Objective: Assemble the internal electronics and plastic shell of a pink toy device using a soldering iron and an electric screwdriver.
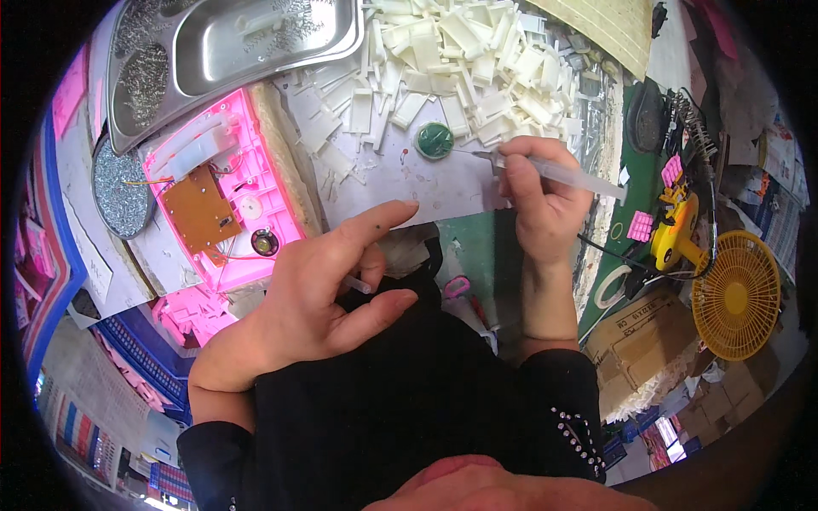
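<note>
My right hand [545, 192] is closed around a translucent white, syringe-like tool [584, 180]. Its thin dark tip points left, just to the right of a small round dish of dark green stuff [434, 140]. At centre left is my left hand [336, 272], its index finger stretched out and its thumb apart. A small whitish rod [358, 284] shows in its curled fingers; the rest of the rod is hidden. Left of that hand lies an open pink plastic housing [285, 179] with a brown circuit board [200, 209], wires and a small round speaker [265, 243].
White plastic parts [460, 60] are heaped at the back. A metal tray [256, 55] of springs stands at the far left, beside a dish of small metal pieces [123, 192]. On the right are a yellow fan [735, 294] and a cardboard box [643, 341].
</note>
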### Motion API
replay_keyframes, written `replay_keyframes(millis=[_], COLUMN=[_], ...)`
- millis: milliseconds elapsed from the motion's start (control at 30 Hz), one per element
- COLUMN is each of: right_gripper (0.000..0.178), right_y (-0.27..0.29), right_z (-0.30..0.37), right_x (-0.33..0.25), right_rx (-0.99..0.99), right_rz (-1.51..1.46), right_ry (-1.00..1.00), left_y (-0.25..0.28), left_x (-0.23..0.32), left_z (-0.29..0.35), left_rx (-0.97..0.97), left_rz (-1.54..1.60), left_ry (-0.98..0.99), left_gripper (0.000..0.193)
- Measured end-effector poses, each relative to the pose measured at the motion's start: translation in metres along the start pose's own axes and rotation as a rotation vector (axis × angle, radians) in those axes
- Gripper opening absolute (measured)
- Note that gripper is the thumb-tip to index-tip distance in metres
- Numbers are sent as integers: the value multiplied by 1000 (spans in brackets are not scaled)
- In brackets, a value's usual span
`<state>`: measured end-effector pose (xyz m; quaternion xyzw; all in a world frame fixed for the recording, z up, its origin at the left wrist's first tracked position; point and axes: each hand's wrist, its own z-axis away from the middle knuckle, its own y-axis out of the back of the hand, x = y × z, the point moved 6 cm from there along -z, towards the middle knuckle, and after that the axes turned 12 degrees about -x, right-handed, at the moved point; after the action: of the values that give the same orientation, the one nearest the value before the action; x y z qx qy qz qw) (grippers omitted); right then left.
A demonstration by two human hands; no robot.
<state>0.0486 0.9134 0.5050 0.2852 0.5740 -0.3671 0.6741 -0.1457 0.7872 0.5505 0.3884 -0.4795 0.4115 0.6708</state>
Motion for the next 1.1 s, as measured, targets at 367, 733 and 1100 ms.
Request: replay_keyframes(millis=[367,733,1100], right_gripper=[17,14,14], right_y=[0,-9,-10], right_z=[-3,-5,-7], right_x=[7,-19,-14], right_rx=[-52,-145,-139], right_rz=[-94,575,511], right_ry=[-42,231,190], left_y=[0,1,0], left_x=[-1,0,-2], left_z=[-2,-2,-1], left_rx=[22,51,57], left_rz=[-5,-15,-27], left_ry=[6,-10,-11], left_gripper=[69,67,65])
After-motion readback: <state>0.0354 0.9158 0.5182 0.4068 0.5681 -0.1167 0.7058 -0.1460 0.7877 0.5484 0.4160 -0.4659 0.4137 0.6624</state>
